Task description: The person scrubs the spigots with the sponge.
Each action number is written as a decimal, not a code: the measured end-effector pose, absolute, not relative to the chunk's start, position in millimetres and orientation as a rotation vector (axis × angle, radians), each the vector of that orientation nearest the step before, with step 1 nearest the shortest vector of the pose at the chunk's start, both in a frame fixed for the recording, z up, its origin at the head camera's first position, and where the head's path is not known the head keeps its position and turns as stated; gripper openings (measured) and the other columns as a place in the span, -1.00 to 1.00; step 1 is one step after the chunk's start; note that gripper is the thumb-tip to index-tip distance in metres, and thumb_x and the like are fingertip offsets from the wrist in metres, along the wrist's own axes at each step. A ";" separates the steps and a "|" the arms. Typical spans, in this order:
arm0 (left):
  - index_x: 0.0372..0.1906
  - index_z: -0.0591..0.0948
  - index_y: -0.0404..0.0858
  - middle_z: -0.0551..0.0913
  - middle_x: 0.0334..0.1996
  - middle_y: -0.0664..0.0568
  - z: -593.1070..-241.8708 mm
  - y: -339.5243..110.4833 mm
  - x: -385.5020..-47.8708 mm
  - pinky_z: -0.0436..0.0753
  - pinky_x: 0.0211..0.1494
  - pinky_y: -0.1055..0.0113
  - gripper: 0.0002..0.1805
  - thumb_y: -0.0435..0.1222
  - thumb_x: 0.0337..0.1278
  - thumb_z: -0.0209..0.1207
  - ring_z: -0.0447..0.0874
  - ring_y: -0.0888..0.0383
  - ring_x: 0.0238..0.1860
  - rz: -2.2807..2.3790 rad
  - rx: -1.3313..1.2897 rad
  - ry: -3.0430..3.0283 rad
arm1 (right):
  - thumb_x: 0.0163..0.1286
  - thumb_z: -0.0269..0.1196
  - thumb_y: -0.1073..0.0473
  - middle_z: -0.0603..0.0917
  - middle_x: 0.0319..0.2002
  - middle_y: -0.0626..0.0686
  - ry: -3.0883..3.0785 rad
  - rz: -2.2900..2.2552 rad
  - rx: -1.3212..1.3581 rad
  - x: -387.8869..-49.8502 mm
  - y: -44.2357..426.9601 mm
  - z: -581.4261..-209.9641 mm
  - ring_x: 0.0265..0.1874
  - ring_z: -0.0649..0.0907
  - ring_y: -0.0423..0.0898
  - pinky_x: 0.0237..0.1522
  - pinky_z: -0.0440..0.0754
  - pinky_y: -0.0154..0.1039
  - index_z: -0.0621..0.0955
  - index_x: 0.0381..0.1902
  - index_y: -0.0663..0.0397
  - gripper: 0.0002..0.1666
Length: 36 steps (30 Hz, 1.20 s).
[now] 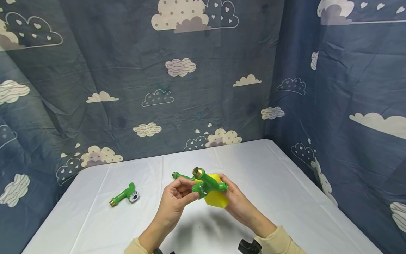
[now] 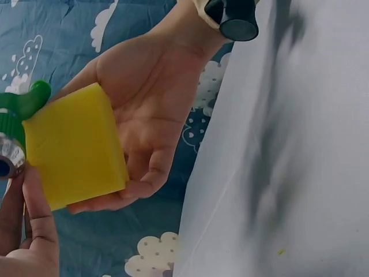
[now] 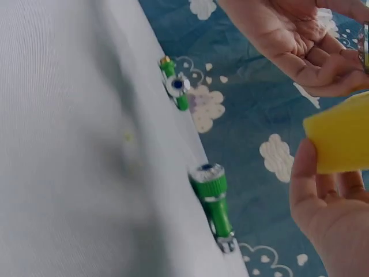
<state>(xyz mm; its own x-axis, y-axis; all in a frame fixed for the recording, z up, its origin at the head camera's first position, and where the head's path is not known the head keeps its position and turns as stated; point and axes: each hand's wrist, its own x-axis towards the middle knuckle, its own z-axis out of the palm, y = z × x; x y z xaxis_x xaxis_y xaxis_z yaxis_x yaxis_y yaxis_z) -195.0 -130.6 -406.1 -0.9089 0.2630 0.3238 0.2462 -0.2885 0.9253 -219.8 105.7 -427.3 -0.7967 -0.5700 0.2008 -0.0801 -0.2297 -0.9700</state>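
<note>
My left hand (image 1: 175, 199) pinches a green tap-like pipe fitting (image 1: 207, 184) with a brass threaded end, holding it above the table. In the left wrist view the chrome ring (image 2: 11, 154) of this fitting shows near my left fingertips. A yellow sponge (image 1: 216, 200) is in my right hand (image 1: 237, 204), gripped by its edges. The sponge (image 2: 75, 147) stands right behind the fitting; whether they touch, I cannot tell. In the right wrist view my right thumb and fingers (image 3: 304, 173) hold the sponge from below, and the fitting is mostly out of frame.
On the white table (image 1: 95, 225), a similar green fitting (image 1: 125, 194) lies to the left. Another green fitting (image 1: 181, 176) lies behind my hands, partly hidden. A tiny yellow speck (image 2: 281, 252) is on the tabletop. Cloud-patterned blue cloth (image 1: 203, 98) hangs behind and at the sides.
</note>
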 end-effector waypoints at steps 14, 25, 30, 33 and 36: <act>-0.05 0.67 -0.43 0.81 -0.13 0.11 -405.5 -122.4 -193.6 0.85 0.06 0.35 -0.67 -0.60 0.09 0.47 0.84 0.22 -0.12 2.610 0.498 2.034 | 0.78 -0.06 0.02 0.62 0.09 -0.08 1.448 -2.123 -0.690 -217.9 106.5 -429.6 0.02 0.64 -0.18 0.11 0.73 -0.30 0.39 0.45 -0.26 -0.61; -0.16 0.64 -0.37 0.75 -0.18 -0.01 -408.7 -133.5 -209.5 0.87 0.01 0.27 -0.76 -0.56 0.15 0.46 0.85 0.13 -0.16 2.610 0.100 2.026 | 0.65 0.17 0.16 0.67 0.10 -0.08 1.935 -2.131 -0.847 -214.4 101.3 -424.7 0.01 0.64 -0.09 0.04 0.70 -0.26 0.58 0.25 -0.26 -0.69; 0.12 0.65 -0.45 0.79 -0.23 -0.01 -407.5 -131.4 -207.8 0.88 0.01 0.25 -0.65 -0.42 0.30 0.43 0.84 0.13 -0.19 2.391 0.125 1.975 | 0.32 0.54 0.28 0.63 0.19 -0.01 2.752 -1.922 -1.250 -213.4 95.3 -431.8 0.17 0.63 -0.07 0.22 0.70 -0.19 0.67 0.21 -0.17 -0.46; 0.20 0.66 -0.47 0.75 -0.19 -0.01 -405.8 -132.8 -205.4 0.87 0.00 0.27 -0.58 -0.37 0.33 0.43 0.81 0.14 -0.19 2.286 0.151 2.015 | 0.12 0.66 0.29 0.58 0.22 0.04 3.071 -1.700 -1.399 -213.6 93.7 -435.9 0.22 0.58 -0.01 0.23 0.73 -0.09 0.71 0.17 -0.21 -0.34; 0.20 0.68 -0.49 0.72 -0.17 -0.01 -404.0 -137.7 -204.7 0.87 -0.02 0.29 -0.56 -0.36 0.31 0.45 0.80 0.15 -0.22 2.222 0.182 2.066 | 0.06 0.69 0.30 0.56 0.23 0.08 3.210 -1.604 -1.392 -216.1 93.7 -437.5 0.24 0.53 0.04 0.17 0.77 0.00 0.72 0.15 -0.22 -0.31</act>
<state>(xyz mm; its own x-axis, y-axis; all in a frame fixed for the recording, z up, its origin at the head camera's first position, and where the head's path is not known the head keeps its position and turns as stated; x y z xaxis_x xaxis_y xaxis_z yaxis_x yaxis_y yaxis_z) -204.7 -137.7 -404.0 -0.9876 0.1558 0.0179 0.0066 -0.0729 0.9973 -216.1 93.7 -437.5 -0.5298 -0.2602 0.8072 -0.8018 0.4640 -0.3766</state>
